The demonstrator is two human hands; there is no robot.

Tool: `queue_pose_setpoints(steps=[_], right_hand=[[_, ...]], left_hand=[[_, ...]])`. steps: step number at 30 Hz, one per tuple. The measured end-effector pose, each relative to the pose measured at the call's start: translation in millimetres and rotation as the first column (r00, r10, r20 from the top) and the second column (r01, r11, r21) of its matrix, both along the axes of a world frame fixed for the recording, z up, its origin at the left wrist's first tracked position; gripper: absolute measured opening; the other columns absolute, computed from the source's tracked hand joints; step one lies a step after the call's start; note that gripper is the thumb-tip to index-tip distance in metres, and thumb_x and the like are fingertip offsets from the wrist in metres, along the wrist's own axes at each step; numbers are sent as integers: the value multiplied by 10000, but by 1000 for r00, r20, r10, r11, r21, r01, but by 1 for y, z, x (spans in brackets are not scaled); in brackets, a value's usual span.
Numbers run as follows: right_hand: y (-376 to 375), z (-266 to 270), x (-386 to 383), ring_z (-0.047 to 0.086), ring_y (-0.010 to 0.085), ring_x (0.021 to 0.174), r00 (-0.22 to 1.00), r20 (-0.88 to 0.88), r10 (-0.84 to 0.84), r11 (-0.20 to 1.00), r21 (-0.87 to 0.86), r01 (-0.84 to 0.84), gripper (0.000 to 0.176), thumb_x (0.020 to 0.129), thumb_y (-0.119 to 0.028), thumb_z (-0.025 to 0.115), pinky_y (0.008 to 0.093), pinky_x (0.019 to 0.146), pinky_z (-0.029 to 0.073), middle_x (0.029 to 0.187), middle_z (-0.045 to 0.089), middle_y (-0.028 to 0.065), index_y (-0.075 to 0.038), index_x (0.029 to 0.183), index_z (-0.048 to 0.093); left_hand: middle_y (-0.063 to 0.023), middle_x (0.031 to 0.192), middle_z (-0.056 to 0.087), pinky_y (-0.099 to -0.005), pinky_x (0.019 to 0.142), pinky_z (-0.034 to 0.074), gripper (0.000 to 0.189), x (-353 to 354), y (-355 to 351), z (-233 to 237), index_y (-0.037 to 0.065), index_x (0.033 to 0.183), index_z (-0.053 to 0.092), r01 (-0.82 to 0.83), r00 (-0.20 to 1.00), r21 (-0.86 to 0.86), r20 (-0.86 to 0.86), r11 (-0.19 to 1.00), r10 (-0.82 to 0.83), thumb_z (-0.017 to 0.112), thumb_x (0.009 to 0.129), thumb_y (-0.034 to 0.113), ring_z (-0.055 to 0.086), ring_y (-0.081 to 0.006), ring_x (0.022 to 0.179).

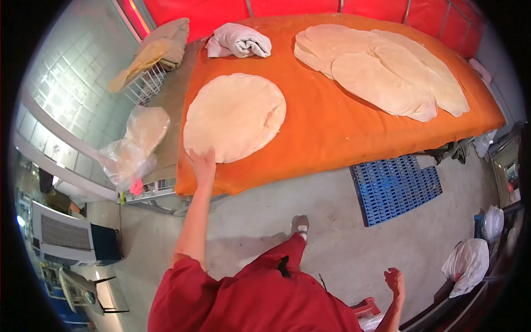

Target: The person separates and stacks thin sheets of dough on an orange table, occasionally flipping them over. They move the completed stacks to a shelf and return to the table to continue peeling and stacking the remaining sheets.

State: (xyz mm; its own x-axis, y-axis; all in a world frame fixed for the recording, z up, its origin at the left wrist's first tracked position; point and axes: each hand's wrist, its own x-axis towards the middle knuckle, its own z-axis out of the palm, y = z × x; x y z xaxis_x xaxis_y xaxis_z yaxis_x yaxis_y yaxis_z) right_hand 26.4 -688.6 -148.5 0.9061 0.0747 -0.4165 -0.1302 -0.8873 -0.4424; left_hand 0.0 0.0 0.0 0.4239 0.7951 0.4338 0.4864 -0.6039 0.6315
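A round flatbread (235, 116) lies flat on the orange cloth (310, 133) at the near left part of the table. My left hand (203, 163) is at its lower left edge, the fingertips on or under the rim; the grip itself is partly hidden. Low on the right, away from the table, my right hand (395, 279) hangs over the floor with its fingers curled, and I cannot make out anything in it. Several overlapping flatbreads (381, 72) are spread at the right of the cloth.
A rolled grey cloth (240, 41) sits at the table's back left. Left of the table are a plastic bag (135, 144) and a wire rack (148, 83). A blue plastic pallet (395, 188) lies on the floor, with white bags (467, 265) at the right.
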Motion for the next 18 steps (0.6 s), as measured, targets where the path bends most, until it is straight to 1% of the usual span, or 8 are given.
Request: queue_pose_setpoints(steps=[2,3,6,9,11,13,16,18], right_hand=[[52,52,14,543,140,517,998,54,43,983,177,-52,274,714,-144,571,271,488,419,578,570,112,39,917,557],[12,125,54,535,137,529,1000,7,22,1000,4,-22,266,718,-136,560,272,487,410,569,562,107,43,915,556],[79,135,131,580,201,608,979,89,182,983,-46,-179,276,724,-140,558,295,553,437,688,595,174,46,928,547],[126,166,197,571,183,611,945,234,229,940,201,-277,251,740,-126,545,286,572,445,698,596,146,46,924,546],[198,195,242,563,146,614,920,276,279,862,350,-366,214,747,-98,537,255,566,444,691,592,124,46,905,550],[282,215,272,551,94,607,944,184,273,762,557,-329,134,759,-57,520,209,527,430,652,575,86,45,837,561],[403,215,296,514,71,507,758,185,625,579,542,-609,211,760,-187,586,190,442,392,562,548,47,21,721,577],[476,201,295,485,81,423,796,-36,605,579,706,-408,297,744,-275,609,209,370,359,499,528,53,5,651,575]], left_hand=[[-331,1276,95,-415,990,151,700,-8,8,9,-111,1218,169,-147,989,-100,-16,984,146,560,725,194,87,-400,1220],[-331,1276,95,-415,990,151,700,20,-46,-42,-111,1218,169,-168,985,-247,-76,954,154,560,725,194,87,-400,1220],[-297,1279,114,-388,988,160,710,40,-9,-36,-109,1222,154,-167,975,-162,117,973,187,572,709,149,96,-373,1221],[-253,1200,312,-377,936,272,613,32,0,-45,-90,1191,259,-166,878,-197,416,966,236,582,702,88,275,-334,1166],[-165,1029,491,-352,839,394,445,24,2,-19,-60,1099,398,114,632,-573,672,812,385,578,702,27,465,-277,1017],[-138,976,524,-341,796,426,375,16,6,-4,-43,1053,440,164,587,-682,648,713,486,573,708,19,512,-255,937],[-116,951,550,-335,763,458,311,15,8,8,-25,1018,477,275,543,-792,596,546,591,563,723,21,552,-231,872],[-120,979,543,-341,772,459,315,17,7,8,-24,1029,473,305,531,-811,580,499,618,557,731,31,547,-229,887]])
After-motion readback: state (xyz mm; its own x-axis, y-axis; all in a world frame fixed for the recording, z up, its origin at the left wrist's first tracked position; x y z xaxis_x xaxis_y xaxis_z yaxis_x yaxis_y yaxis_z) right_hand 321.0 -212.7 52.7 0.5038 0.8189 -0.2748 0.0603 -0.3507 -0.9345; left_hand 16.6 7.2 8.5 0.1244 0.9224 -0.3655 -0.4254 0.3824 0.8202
